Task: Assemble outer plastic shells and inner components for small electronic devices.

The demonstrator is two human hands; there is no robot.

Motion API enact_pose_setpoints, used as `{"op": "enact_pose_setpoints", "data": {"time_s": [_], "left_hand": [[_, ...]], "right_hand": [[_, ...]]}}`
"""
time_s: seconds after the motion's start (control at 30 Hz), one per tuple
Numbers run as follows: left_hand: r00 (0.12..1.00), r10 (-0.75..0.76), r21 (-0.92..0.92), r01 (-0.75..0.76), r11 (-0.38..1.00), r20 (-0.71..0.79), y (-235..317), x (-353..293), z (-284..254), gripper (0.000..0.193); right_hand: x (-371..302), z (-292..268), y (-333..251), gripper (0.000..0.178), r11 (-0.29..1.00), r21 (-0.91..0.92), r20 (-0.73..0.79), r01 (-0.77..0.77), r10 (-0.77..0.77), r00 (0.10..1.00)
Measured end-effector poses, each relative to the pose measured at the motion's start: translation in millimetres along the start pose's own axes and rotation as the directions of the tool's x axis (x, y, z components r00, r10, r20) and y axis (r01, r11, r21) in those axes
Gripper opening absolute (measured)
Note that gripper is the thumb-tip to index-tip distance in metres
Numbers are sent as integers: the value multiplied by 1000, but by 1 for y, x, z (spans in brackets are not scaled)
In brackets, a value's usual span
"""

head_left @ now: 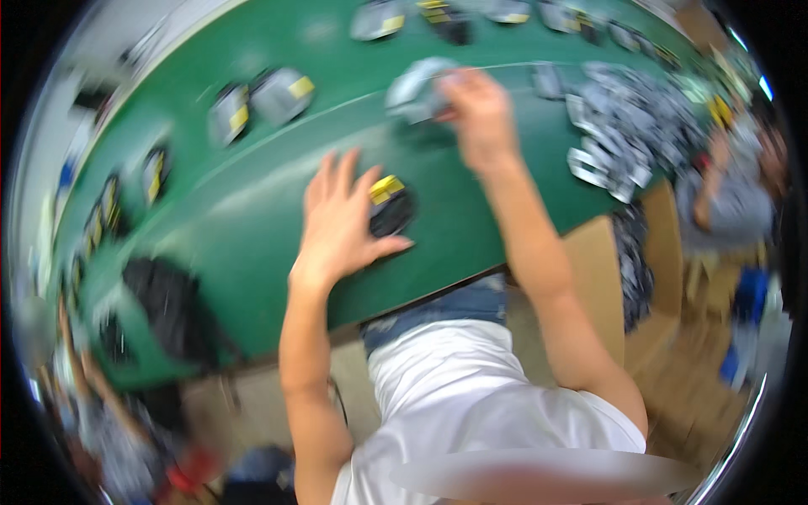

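My left hand (332, 223) rests palm down over the green table (252, 194) with its fingers spread. Between its thumb and forefinger lies a small dark bundle with a yellow label (391, 217); whether the hand touches it is unclear. Farther off and to the right, my right hand (478, 114) is closed on a light grey, rounded piece (412, 91), held just above the table. Motion blurs this piece, so its exact kind does not show.
Several grey and black bundles with yellow labels (282, 94) stand along the table's far side. A pile of grey pieces (635, 122) lies right, above an open cardboard box (593, 278). At left sits a black bag (172, 307). People work at both sides.
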State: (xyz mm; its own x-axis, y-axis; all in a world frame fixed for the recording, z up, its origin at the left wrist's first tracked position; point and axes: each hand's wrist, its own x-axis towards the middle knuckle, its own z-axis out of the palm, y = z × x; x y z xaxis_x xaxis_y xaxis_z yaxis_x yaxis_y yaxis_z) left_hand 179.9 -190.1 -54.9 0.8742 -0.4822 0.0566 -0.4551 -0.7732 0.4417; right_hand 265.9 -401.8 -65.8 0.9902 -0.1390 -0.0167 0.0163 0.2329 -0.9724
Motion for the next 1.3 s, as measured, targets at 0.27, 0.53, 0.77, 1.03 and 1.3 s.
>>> {"op": "enact_pose_setpoints", "data": {"time_s": [0.27, 0.53, 0.77, 1.03, 1.3], "left_hand": [[869, -476, -360, 405, 841, -135, 0, 5, 0, 77], [897, -384, -468, 250, 848, -217, 4, 14, 5, 91], [906, -401, -544, 271, 794, -134, 6, 13, 4, 81], [898, -406, -589, 240, 772, -167, 7, 17, 9, 69], [870, -457, -636, 251, 730, -182, 11, 18, 10, 58]], "right_hand": [[-21, 24, 27, 26, 961, 195, 319, -194, 125, 939], [-38, 29, 24, 25, 979, 46, 434, -197, 158, 887], [-40, 24, 13, 28, 987, -65, 473, -150, 163, 866], [-33, 21, 14, 27, 988, -65, 468, -137, 152, 870], [-32, 18, 17, 26, 991, -76, 472, -109, 132, 872]]}}
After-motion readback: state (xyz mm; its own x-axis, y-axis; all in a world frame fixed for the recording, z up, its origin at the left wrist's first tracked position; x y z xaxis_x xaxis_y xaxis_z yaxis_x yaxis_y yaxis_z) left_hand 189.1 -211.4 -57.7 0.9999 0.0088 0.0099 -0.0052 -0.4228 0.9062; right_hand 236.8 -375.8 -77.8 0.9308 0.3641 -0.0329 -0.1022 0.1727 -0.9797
